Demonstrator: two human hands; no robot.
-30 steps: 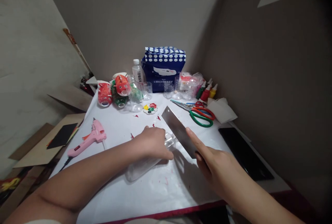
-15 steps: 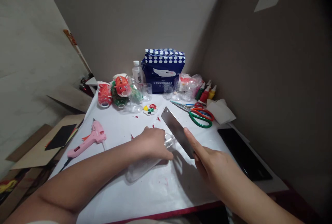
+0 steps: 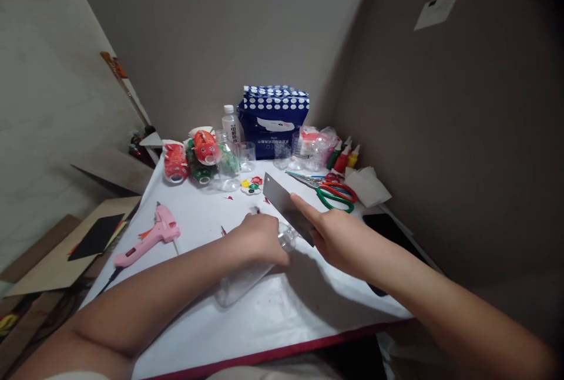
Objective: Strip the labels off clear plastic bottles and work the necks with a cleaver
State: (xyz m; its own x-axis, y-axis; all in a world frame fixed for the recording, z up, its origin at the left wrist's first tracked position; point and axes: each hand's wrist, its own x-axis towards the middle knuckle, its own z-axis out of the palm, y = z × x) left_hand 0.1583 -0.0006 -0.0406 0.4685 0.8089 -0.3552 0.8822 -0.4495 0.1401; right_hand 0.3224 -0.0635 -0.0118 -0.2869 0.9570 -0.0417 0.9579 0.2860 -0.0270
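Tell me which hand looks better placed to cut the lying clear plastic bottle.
Probably the right hand: it holds the rectangular grey metal blade near the neck of the bottle. The left hand grips that bottle, so it seems better suited to steadying.

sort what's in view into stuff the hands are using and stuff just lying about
In use:
- clear bottle, on its side under the left hand
- cleaver, held in the right hand

Apparently just lying about:
- glue gun
- scissors
- paint palette
- paint bottles
- blue bag

grey walls (image 3: 198, 39) — darker at right — meet behind a white-covered table (image 3: 295, 321).
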